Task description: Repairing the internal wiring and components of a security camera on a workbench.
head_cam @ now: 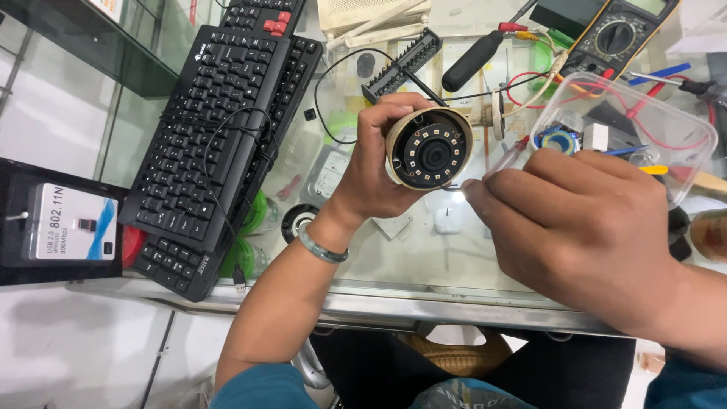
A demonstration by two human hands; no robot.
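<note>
A glass-topped counter (394,261) with a metal front edge is lying just beyond the person's lap, crowded with parts. Above it the right hand (583,227) is hovering nearest, fingers pressed together and pinching a slim clear-handled screwdriver (506,159) whose tip is reaching toward the camera's rim; the tip itself is too small to make out. The left hand (379,163), wearing a pale bangle (322,248) at the wrist, is wrapping its curled fingers around a round beige security camera (430,148), lens face turned up, held off the glass. Left of it two black keyboards (219,129) are lying stacked, tangled in a thin cable. Farther back are sitting a clear plastic tub (666,121) of wires, a black terminal strip (401,64) and a multimeter (617,34), cut off by the top edge.
</note>
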